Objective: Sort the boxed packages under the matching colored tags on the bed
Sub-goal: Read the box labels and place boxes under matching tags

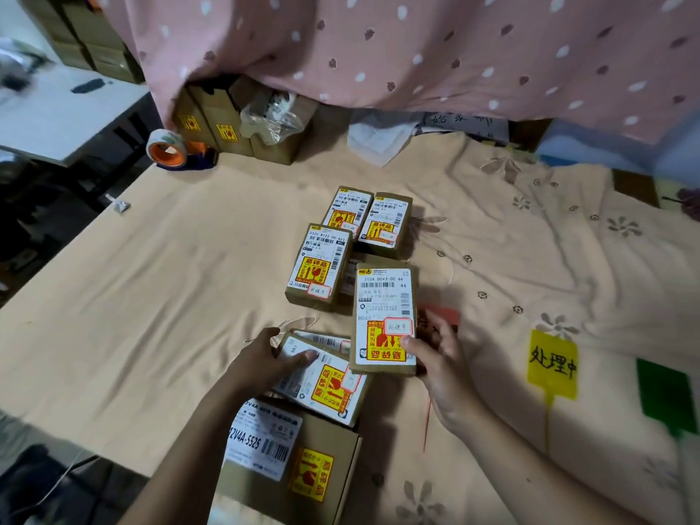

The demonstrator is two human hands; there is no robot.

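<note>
1. Holding a boxed package upright-ish in the right hand, thumb pressed on its label face, fingers curled behind; long axis runs away from the person.
2. Left hand grips a second package, thumb on top, lying tilted over an open carton just below that hand.
3. Key relation: red tag sits directly behind the right hand's package, mostly hidden by it; yellow tag lies further to the right of that hand, green tag beyond it. Right hand is the nearer one to all tags.
4. Three sorted packages lie flat ahead of both hands, side by side on the bed.
5. Materials: brown cardboard boxes, rigid, rectangular, glossy white shipping labels with yellow-red fragile stickers; tags thin plastic, flat; bed cover soft, wrinkled fabric, so boxes may sit uneven.
6. Which tag colour matches the held package: cannot tell.
</note>
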